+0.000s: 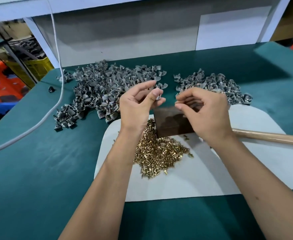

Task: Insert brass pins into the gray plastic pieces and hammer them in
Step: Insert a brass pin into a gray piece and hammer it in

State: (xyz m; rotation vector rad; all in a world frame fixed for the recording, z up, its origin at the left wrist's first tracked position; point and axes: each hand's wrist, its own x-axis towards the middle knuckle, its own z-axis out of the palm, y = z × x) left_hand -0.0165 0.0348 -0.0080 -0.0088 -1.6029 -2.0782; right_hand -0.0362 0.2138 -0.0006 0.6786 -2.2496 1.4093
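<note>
My left hand [138, 104] pinches a small gray plastic piece [158, 97] between thumb and fingers, raised above the table. My right hand [204, 110] hovers close beside it with fingers curled; whether it holds a pin is hidden. Below both hands stands a dark metal block [168, 123]. A heap of brass pins [157, 151] lies on the white sheet [228, 170] in front of the block. A large pile of gray plastic pieces [99, 90] lies at the back left, a smaller pile [216, 85] at the back right. A wooden hammer handle [270, 136] lies to the right.
The table is covered with green cloth [38, 161]. A gray cable [43, 118] runs across its left side. One dark loose piece [51, 89] lies near the left edge. A gray backboard [125, 35] closes the far side. Orange and yellow crates [12, 75] stand beyond the left edge.
</note>
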